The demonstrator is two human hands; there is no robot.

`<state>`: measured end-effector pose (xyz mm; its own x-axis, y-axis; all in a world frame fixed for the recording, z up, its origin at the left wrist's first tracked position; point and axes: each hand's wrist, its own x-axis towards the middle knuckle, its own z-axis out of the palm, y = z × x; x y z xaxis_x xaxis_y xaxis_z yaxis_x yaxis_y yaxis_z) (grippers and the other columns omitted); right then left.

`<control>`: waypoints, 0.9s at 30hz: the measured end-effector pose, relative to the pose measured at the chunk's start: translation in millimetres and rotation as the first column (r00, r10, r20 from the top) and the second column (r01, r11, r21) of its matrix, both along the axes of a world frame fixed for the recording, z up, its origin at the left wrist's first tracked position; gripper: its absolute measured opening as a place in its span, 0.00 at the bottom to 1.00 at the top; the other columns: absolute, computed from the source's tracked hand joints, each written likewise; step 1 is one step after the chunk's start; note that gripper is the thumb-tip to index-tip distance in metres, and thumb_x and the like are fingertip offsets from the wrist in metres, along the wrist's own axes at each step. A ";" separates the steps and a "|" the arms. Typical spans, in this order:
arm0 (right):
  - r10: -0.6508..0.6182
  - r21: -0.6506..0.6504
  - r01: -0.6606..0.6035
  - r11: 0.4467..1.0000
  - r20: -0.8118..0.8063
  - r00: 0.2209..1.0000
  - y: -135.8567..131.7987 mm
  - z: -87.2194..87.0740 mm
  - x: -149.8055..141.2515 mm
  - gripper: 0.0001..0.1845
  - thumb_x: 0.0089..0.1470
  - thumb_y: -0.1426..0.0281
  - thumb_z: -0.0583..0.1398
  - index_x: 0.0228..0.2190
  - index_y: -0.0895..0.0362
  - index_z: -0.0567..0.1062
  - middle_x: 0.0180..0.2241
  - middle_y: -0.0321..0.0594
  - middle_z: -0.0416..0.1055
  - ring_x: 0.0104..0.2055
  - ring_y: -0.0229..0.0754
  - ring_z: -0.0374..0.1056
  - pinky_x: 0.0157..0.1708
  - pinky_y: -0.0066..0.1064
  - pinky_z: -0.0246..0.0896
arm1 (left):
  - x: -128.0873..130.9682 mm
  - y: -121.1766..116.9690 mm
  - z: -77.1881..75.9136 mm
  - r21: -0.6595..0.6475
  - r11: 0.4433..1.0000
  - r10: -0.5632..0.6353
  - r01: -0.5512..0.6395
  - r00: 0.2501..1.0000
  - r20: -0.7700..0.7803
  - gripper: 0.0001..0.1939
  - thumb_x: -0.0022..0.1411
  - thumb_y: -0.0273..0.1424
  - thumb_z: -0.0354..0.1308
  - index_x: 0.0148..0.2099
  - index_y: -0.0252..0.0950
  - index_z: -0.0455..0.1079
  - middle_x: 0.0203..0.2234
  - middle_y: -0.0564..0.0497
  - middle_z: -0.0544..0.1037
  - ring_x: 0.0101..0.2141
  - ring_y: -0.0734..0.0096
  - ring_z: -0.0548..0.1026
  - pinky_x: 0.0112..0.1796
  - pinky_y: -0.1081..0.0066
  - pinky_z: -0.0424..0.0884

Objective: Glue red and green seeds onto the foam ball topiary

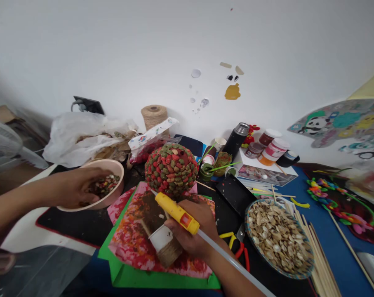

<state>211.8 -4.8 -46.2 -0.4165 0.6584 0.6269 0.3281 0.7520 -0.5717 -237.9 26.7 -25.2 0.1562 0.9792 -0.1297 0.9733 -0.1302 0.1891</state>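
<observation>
My right hand (194, 227) is wrapped around a yellow glue gun (177, 212), with a long translucent glue stick (233, 264) trailing from its back. The gun's nozzle points up-left, near the underside of a ball (171, 169) covered in red and green shell-like pieces. Below it, a white cup (162, 238) wrapped in twine (170, 252) leans tilted beside my right fingers; whether they touch it is unclear. My left hand (77, 185) reaches into a pale pink bowl (117, 165) of small red and green pieces (104, 185). Its thumb and fingers are apart, fingertips partly hidden.
Red-patterned paper (128, 243) on a green sheet (118, 278) lies underneath. To the right are a basket of pale shells (279, 239), pliers (241, 247), a black tray (238, 194) and wooden sticks (323, 260). Behind stand paint jars (273, 150), a flask (236, 140) and a twine spool (154, 117).
</observation>
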 end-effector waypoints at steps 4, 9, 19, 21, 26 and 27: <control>0.017 -0.010 -0.017 1.000 0.007 1.000 0.6 -3.0 -1.1 0.33 0.81 0.41 0.54 0.33 0.52 0.75 0.26 0.37 0.78 0.26 0.42 0.76 0.30 0.34 0.60 | 30.5 3.0 -13.9 -0.079 0.995 -0.059 0.057 0.998 -0.033 0.38 0.53 0.39 0.65 0.67 0.40 0.82 0.69 0.35 0.83 0.65 0.31 0.81 0.65 0.50 0.75; 0.012 -0.015 -0.011 1.000 0.029 0.999 1.1 -6.3 -0.6 0.33 0.81 0.40 0.54 0.34 0.52 0.76 0.26 0.37 0.79 0.25 0.41 0.74 0.28 0.34 0.59 | 52.3 18.4 -16.2 -0.054 0.997 -0.063 0.060 0.996 -0.061 0.24 0.58 0.35 0.58 0.55 0.39 0.84 0.53 0.36 0.90 0.48 0.38 0.86 0.52 0.52 0.78; 0.021 0.018 -0.021 1.000 0.047 0.999 2.9 -15.3 -1.3 0.31 0.80 0.39 0.55 0.38 0.51 0.78 0.28 0.37 0.82 0.26 0.43 0.78 0.27 0.35 0.58 | 67.1 26.7 16.7 0.114 0.970 -0.230 0.215 0.964 0.135 0.20 0.71 0.45 0.59 0.55 0.41 0.82 0.62 0.41 0.86 0.61 0.46 0.80 0.66 0.56 0.72; 0.028 0.026 -0.029 0.999 0.040 0.999 3.4 -16.2 -1.3 0.31 0.79 0.40 0.56 0.38 0.51 0.77 0.28 0.37 0.82 0.26 0.43 0.78 0.26 0.35 0.58 | 68.0 23.9 20.8 0.125 0.966 -0.244 0.224 0.954 0.176 0.21 0.71 0.45 0.59 0.57 0.41 0.83 0.65 0.41 0.85 0.63 0.46 0.80 0.68 0.54 0.71; 0.031 0.058 -0.033 0.998 0.022 0.999 3.2 -11.6 -1.0 0.31 0.81 0.42 0.55 0.37 0.52 0.77 0.27 0.37 0.81 0.25 0.42 0.77 0.27 0.34 0.58 | 54.9 16.9 21.5 0.090 0.976 -0.212 0.196 0.952 0.219 0.26 0.74 0.46 0.54 0.63 0.42 0.83 0.65 0.40 0.85 0.62 0.47 0.82 0.65 0.54 0.76; 0.029 0.052 -0.030 0.998 0.019 0.999 2.9 -10.1 -0.9 0.31 0.82 0.42 0.55 0.37 0.52 0.77 0.27 0.37 0.81 0.25 0.42 0.77 0.27 0.34 0.59 | 49.0 15.8 20.0 0.072 0.982 -0.184 0.172 0.958 0.218 0.28 0.76 0.47 0.52 0.65 0.41 0.83 0.64 0.40 0.86 0.60 0.48 0.83 0.63 0.55 0.77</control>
